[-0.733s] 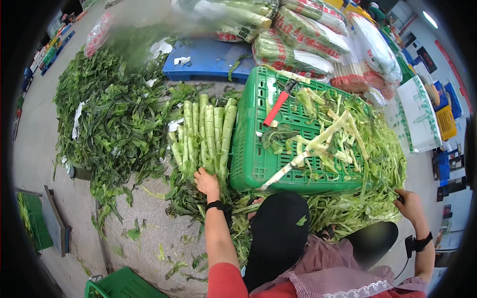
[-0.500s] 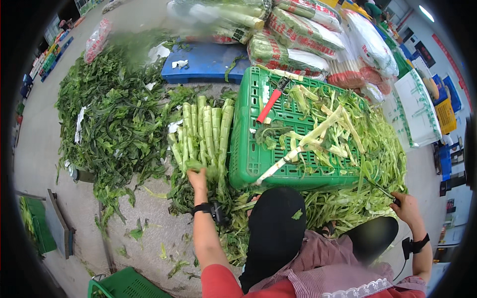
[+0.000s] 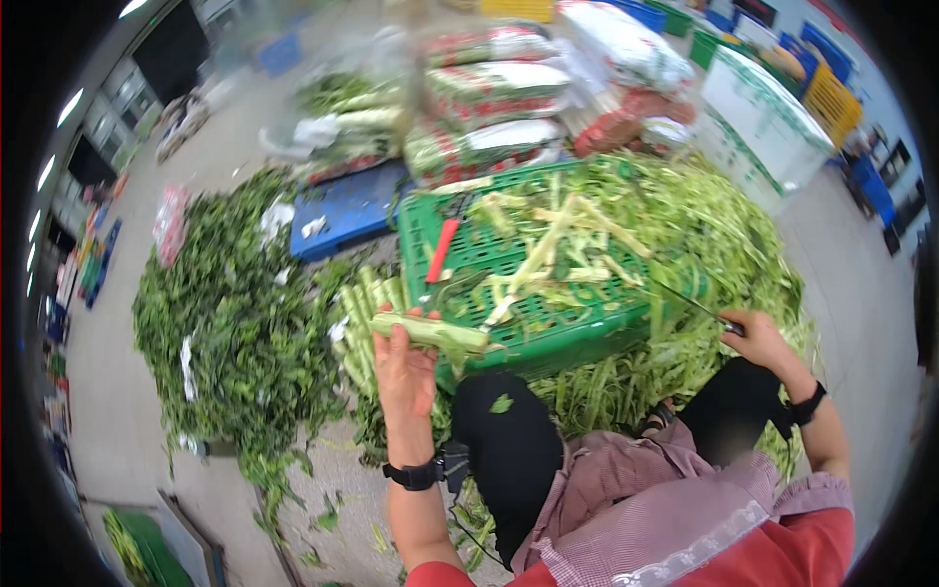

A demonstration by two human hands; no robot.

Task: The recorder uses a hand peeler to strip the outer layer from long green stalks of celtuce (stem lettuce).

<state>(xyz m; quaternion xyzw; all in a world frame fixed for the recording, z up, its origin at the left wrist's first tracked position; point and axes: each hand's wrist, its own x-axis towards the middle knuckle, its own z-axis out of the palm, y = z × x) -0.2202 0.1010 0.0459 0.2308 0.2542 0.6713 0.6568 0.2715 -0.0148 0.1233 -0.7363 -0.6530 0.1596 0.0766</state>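
My left hand (image 3: 406,377) grips a thick pale green celtuce stem (image 3: 435,334), held crosswise above the near left corner of the green plastic crate (image 3: 577,344). Just beyond that hand lies a row of other celtuce stems (image 3: 364,305) on the ground. On the right, my right hand (image 3: 758,340) is closed around the dark handle of a knife (image 3: 693,301); its thin blade points left toward the crate's right side. Peelings (image 3: 548,240) and a red-handled tool (image 3: 442,250), perhaps a peeler, rest on the crate.
Dark green leaves (image 3: 240,362) are heaped on the left. Pale peelings (image 3: 729,230) pile up around the crate's right side. Behind are a blue pallet (image 3: 347,207), stacked bags of vegetables (image 3: 499,98) and a white box (image 3: 763,112). My knees flank the near space.
My left hand has picked up a celtuce stem from the row and brought it to the crate's near left corner. My right hand still holds the knife. The view has shifted.
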